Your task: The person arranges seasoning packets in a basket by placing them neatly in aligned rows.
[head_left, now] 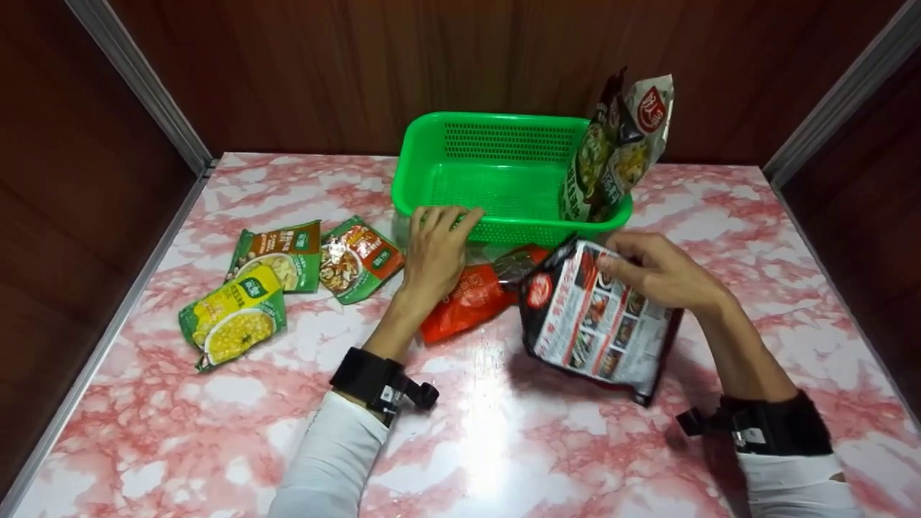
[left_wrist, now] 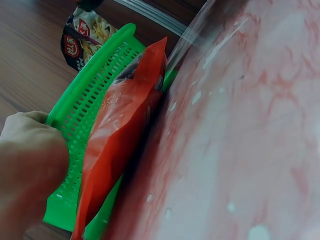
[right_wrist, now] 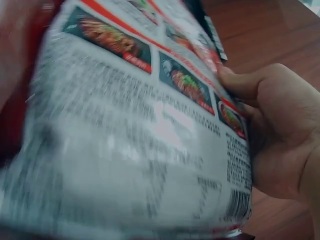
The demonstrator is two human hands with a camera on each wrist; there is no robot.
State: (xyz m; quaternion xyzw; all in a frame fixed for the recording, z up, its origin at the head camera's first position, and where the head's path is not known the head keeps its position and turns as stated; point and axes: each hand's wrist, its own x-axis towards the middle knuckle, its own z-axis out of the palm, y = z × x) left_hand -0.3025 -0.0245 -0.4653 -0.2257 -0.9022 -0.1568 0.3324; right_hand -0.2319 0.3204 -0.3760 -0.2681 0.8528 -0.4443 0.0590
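My left hand (head_left: 437, 252) has its fingers hooked over the front rim of a green plastic basket (head_left: 504, 229); the left wrist view shows the same grip on the basket (left_wrist: 75, 97). My right hand (head_left: 665, 273) holds a black-edged food packet (head_left: 597, 316) by its upper right edge, thumb on the printed white back. That packet (right_wrist: 130, 120) fills much of the right wrist view, partly blurred. Upright in the basket's right end stand two food packets (head_left: 611, 155), their tops above the rim. A red packet (head_left: 471, 298) lies before the basket, partly hidden by my left hand and the held packet.
Left of the basket lie a yellow-green packet (head_left: 237, 320), a brown-green packet (head_left: 288, 252) and a red-green packet (head_left: 360, 259). They rest on a pink-and-white marbled table (head_left: 460, 432). Dark wood panels (head_left: 324, 72) enclose the back and sides.
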